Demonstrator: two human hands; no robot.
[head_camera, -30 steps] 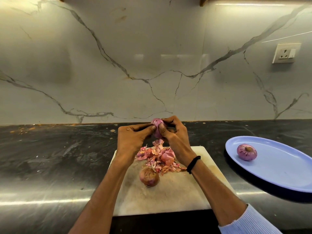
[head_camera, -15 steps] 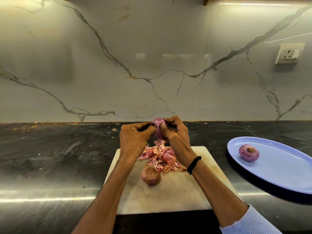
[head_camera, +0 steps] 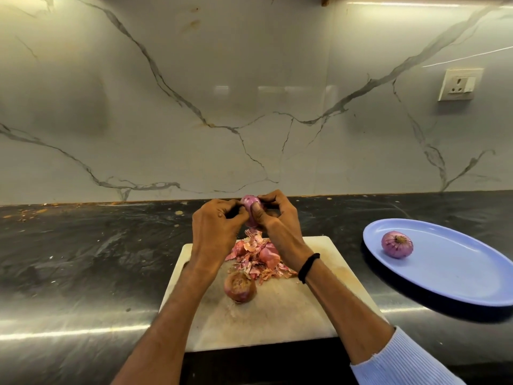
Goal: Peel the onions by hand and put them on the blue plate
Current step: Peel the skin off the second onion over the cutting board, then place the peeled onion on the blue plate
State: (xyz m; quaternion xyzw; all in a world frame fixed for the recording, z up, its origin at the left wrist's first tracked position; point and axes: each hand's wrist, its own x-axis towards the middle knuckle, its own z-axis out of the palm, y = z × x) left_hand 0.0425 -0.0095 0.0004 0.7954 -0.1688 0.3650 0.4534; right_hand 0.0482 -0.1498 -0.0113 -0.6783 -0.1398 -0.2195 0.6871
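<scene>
Both forearms were stretched forward and converged, left grip (head_camera: 216, 227) knuckles-up with fingers curled against the onion (head_camera: 250, 202), right grip (head_camera: 279, 218) pinched it from the other side, thumb pressed on its near face.

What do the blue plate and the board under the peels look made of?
Blue plate: probably plastic or melamine; even colour, smooth soft sheen, thin raised rim. Board: pale slab, possibly marble or worn plastic; faint brown stains, rounded corners, cannot tell which.
</scene>
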